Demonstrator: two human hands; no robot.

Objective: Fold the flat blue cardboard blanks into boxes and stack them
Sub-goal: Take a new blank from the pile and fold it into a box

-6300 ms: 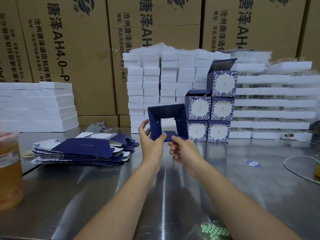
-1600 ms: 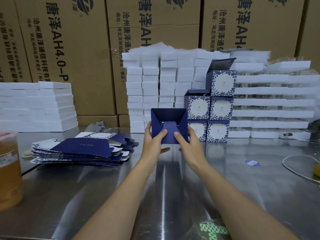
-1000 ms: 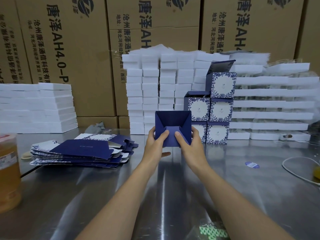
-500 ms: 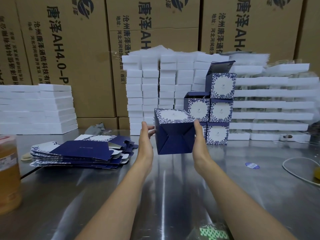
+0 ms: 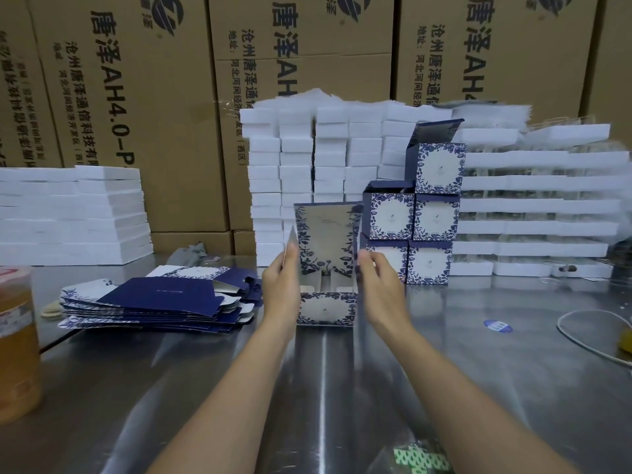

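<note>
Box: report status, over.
Left hand flat on left side of box; right hand blurred at its right. Box upright, lid open. Five-box stack right behind.

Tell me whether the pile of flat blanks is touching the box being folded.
Apart. The head view shows the left hand standing between the right edge of the flat blanks and the box being folded.

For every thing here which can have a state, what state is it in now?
new box, upright between the hands, lid flap raised
left hand, straight fingers on its left side
right hand, at its right side, blurred
flat blanks, unfolded, piled
stacked boxes, folded; top one's lid up
jar, filled with amber contents
</note>
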